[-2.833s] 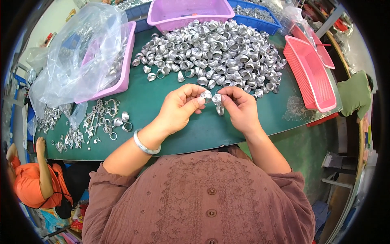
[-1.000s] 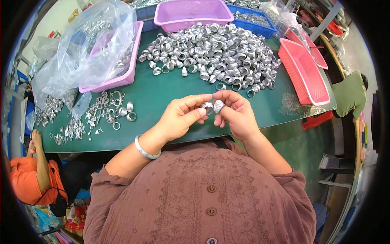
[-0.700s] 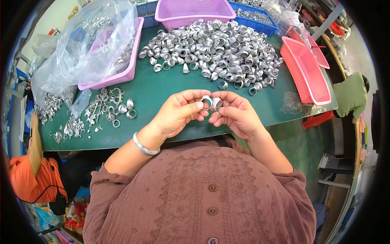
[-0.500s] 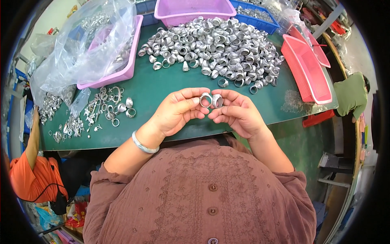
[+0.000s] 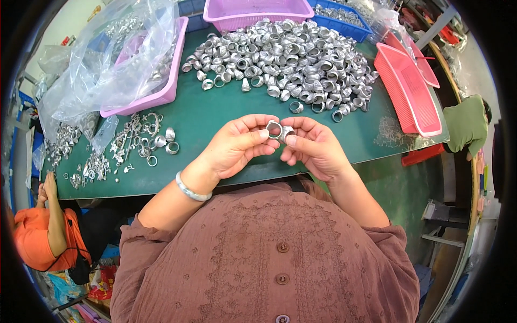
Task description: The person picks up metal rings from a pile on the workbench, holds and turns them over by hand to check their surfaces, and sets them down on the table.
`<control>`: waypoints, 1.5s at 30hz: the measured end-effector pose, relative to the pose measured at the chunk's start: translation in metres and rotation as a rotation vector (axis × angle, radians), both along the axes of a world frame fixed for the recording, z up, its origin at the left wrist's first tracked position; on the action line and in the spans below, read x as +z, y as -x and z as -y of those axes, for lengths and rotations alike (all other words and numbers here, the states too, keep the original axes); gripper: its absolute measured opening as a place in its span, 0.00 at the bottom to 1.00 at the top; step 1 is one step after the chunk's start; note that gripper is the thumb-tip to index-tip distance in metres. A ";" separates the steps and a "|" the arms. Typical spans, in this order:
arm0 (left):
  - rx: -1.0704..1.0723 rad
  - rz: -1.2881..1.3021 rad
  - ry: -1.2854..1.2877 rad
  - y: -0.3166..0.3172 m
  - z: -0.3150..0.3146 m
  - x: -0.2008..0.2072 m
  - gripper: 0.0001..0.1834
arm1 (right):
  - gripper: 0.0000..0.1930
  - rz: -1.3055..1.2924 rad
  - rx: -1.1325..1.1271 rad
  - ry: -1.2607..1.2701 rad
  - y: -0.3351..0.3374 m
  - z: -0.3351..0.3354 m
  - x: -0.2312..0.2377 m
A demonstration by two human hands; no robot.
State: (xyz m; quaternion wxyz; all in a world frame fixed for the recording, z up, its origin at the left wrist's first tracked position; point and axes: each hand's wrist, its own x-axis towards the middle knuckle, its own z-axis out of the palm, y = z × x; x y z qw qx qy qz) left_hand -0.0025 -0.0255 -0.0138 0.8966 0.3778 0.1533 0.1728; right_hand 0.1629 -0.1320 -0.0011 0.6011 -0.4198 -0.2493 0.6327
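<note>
Thumb and fingers of my left hand [image 5: 242, 144] pinch a silver-coloured ring [image 5: 274, 130], its round opening facing me. Close against it, my right hand [image 5: 312, 146] grips a second silver ring [image 5: 287, 131], partly hidden by the thumb. Both hands are above the near edge of the green table [image 5: 226, 113], and the two rings touch or nearly touch. Beyond them lies a large heap of similar chunky rings [image 5: 291, 62], with a few loose ones at its near edge.
Small metal jewellery pieces [image 5: 97, 166] lie in piles at the left. Behind them a purple basket [image 5: 173, 81] holds a clear plastic bag [image 5: 81, 75]. A pink basket [image 5: 414, 107] stands right, purple and blue trays [image 5: 344, 27] at the back. A co-worker in orange [image 5: 43, 237] is at left, another in green [image 5: 467, 124] at right.
The right-hand ring has turned and now sits further behind my thumb. Both rings have shifted slightly. The co-worker in orange has drawn both hands together at the table edge.
</note>
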 end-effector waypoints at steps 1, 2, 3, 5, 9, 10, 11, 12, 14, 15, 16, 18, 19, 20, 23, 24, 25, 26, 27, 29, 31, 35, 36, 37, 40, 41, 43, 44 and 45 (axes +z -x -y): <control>0.000 -0.001 0.001 0.000 0.000 -0.001 0.17 | 0.18 -0.001 0.000 0.001 0.000 -0.001 -0.001; 0.002 0.004 -0.012 -0.001 0.001 -0.002 0.16 | 0.17 0.042 -0.009 0.001 0.000 -0.001 -0.004; 0.004 0.008 -0.025 -0.001 0.002 -0.002 0.16 | 0.17 0.085 -0.018 0.001 0.000 -0.002 -0.005; 0.013 -0.004 -0.040 -0.001 0.002 -0.001 0.15 | 0.16 0.123 -0.033 0.007 0.000 -0.001 -0.004; 0.026 -0.003 -0.075 -0.001 0.001 -0.001 0.14 | 0.14 0.177 -0.085 -0.015 -0.001 -0.001 -0.006; 0.027 -0.004 -0.075 -0.001 0.001 -0.001 0.14 | 0.14 0.177 -0.084 -0.015 -0.001 -0.001 -0.006; 0.024 -0.007 -0.079 -0.001 0.001 -0.001 0.14 | 0.13 0.158 -0.098 -0.018 -0.001 -0.001 -0.006; 0.021 -0.011 -0.084 -0.001 0.001 -0.001 0.15 | 0.12 0.139 -0.112 -0.022 -0.001 -0.002 -0.006; 0.052 -0.031 -0.133 -0.002 0.001 0.000 0.15 | 0.12 0.109 -0.103 -0.030 -0.001 -0.001 -0.004; 0.083 -0.050 -0.183 -0.002 0.000 0.000 0.15 | 0.11 0.079 -0.093 -0.037 -0.001 -0.001 -0.004; 0.083 -0.051 -0.183 -0.002 0.001 0.000 0.15 | 0.11 0.078 -0.093 -0.037 -0.002 -0.002 -0.005; 0.197 -0.141 -0.442 -0.005 0.005 0.000 0.15 | 0.11 -0.061 -0.062 -0.108 -0.004 -0.003 -0.009; 0.196 -0.141 -0.441 -0.005 0.007 0.000 0.15 | 0.11 -0.061 -0.063 -0.108 -0.006 -0.003 -0.011; 0.241 -0.153 -0.613 -0.007 0.009 0.001 0.16 | 0.12 -0.128 -0.054 -0.111 -0.007 -0.003 -0.012; 0.291 -0.214 -0.941 -0.009 0.013 0.006 0.21 | 0.14 -0.229 -0.008 -0.132 -0.010 -0.003 -0.016; 0.315 -0.209 -1.001 -0.010 0.014 0.006 0.23 | 0.14 -0.263 0.027 -0.150 -0.011 -0.003 -0.017; 0.340 -0.203 -1.061 -0.010 0.015 0.006 0.26 | 0.14 -0.263 0.028 -0.149 -0.011 -0.004 -0.017; 0.361 -0.189 -1.116 -0.012 0.014 0.005 0.30 | 0.15 -0.271 0.035 -0.152 -0.010 -0.004 -0.016; 0.361 -0.190 -1.116 -0.012 0.014 0.005 0.30 | 0.15 -0.278 0.041 -0.155 -0.010 -0.004 -0.016; 0.390 -0.201 -1.187 -0.012 0.013 0.006 0.31 | 0.16 -0.282 0.051 -0.156 -0.011 -0.005 -0.016; 0.409 -0.195 -1.230 -0.012 0.013 0.005 0.32 | 0.16 -0.286 0.062 -0.157 -0.012 -0.005 -0.016; 0.460 -0.200 -1.336 -0.013 0.012 0.006 0.35 | 0.16 -0.287 0.066 -0.149 -0.012 -0.006 -0.017; 0.461 -0.201 -1.334 -0.013 0.013 0.007 0.35 | 0.16 -0.288 0.065 -0.149 -0.012 -0.007 -0.017; 0.466 -0.204 -1.338 -0.013 0.013 0.007 0.36 | 0.16 -0.288 0.067 -0.147 -0.012 -0.007 -0.017; 0.477 -0.210 -1.341 -0.013 0.013 0.007 0.37 | 0.16 -0.278 0.065 -0.142 -0.012 -0.007 -0.017; 0.480 -0.210 -1.341 -0.013 0.013 0.007 0.38 | 0.16 -0.283 0.066 -0.140 -0.012 -0.007 -0.016; 0.476 -0.214 -1.342 -0.012 0.012 0.006 0.38 | 0.17 -0.289 0.068 -0.138 -0.010 -0.008 -0.015; 0.470 -0.215 -1.342 -0.012 0.012 0.007 0.38 | 0.16 -0.293 0.046 -0.134 -0.009 -0.008 -0.015; 0.470 -0.215 -1.343 -0.012 0.012 0.008 0.38 | 0.16 -0.297 0.024 -0.130 -0.008 -0.008 -0.015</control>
